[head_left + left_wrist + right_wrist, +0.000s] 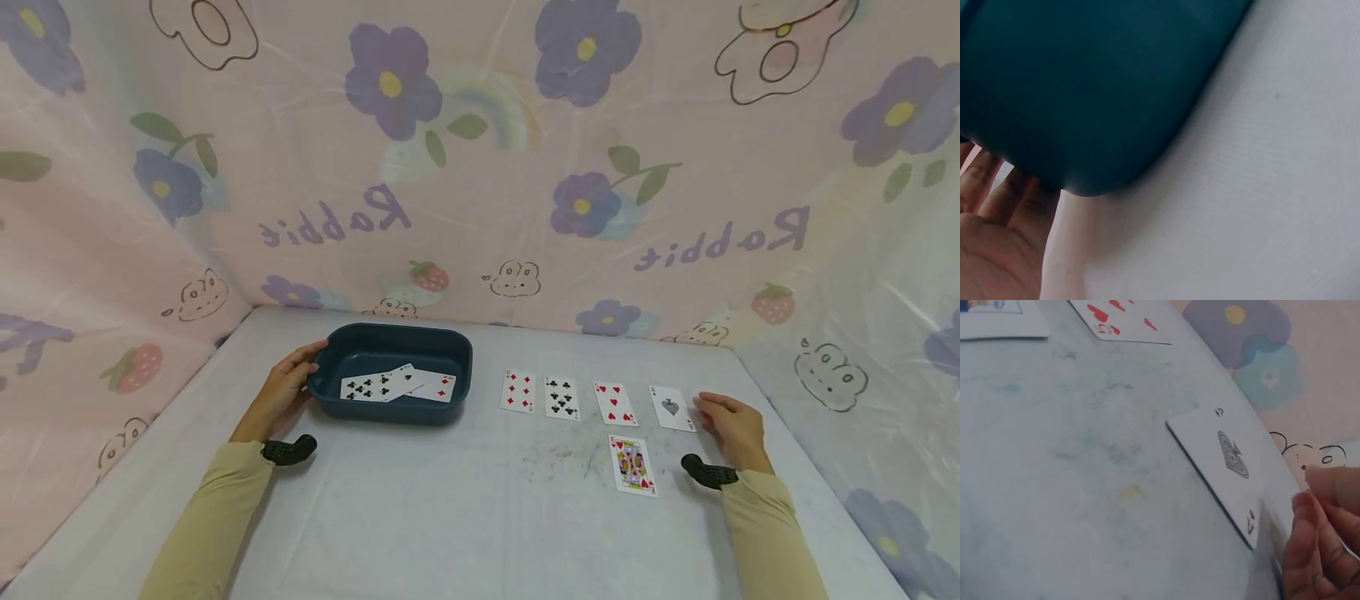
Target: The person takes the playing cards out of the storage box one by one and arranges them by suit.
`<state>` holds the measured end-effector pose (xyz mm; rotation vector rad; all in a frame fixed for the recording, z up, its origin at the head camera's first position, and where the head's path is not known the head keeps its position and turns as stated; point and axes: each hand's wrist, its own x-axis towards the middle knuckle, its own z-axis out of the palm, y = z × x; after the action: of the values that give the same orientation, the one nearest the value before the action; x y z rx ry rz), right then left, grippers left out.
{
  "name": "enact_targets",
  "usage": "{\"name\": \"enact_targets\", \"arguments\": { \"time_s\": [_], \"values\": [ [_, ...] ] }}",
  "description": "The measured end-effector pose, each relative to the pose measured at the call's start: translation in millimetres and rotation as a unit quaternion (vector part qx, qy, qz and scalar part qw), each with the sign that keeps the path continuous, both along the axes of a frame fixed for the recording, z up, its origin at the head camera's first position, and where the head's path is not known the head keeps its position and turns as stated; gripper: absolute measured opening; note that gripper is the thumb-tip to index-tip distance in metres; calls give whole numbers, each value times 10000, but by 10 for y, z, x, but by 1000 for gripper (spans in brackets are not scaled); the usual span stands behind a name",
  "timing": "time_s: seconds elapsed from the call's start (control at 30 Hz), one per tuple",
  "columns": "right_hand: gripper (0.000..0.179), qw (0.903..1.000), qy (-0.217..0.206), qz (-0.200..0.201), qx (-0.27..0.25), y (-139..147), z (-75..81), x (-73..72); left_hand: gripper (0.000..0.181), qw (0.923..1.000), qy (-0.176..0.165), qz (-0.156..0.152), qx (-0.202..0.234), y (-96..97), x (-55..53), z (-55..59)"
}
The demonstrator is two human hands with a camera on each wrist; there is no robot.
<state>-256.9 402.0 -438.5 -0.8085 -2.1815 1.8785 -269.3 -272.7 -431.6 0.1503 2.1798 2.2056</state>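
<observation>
On the left, my left hand (287,387) touches the outer left side and rim of a dark teal plastic bin (390,410). Its fingers (1004,206) look fairly straight, and their tips are hidden behind the bin wall in the left wrist view. Several playing cards (363,387) lie overlapped inside, clubs and a diamond showing. My right hand (737,429) hovers beside the right edge of the ace of spades (671,409). In the right wrist view, its loosely bent fingers (1304,537) hold nothing visible, and a small gap separates them from the ace.
Left of the ace, the five of hearts (615,404), a clubs card (562,398) and the six of diamonds (517,392) lie in a row. The king of hearts (632,465) lies in front of it. A patterned curtain (480,192) borders the white table (420,517).
</observation>
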Motion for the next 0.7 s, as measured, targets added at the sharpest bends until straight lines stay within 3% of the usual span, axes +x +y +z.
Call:
{"name": "enact_targets", "arguments": {
  "time_s": [0.1, 0.23, 0.43, 0.7],
  "values": [
    [9, 9990, 145, 34, -428, 25, 12, 18, 47, 10000, 17, -30, 35, 3, -8, -7],
    [5, 9979, 162, 174, -610, 24, 53, 32, 47, 9999, 54, -78, 117, 3, -11, -18],
    [23, 9950, 442, 180, -879, -25, 158, 13, 47, 9998, 74, -72, 156, 2, -14, -16],
    [28, 9894, 1095, 468, -834, -100, 304, 3, 47, 9999, 37, -30, 104, 9, -11, -20]
  ]
}}
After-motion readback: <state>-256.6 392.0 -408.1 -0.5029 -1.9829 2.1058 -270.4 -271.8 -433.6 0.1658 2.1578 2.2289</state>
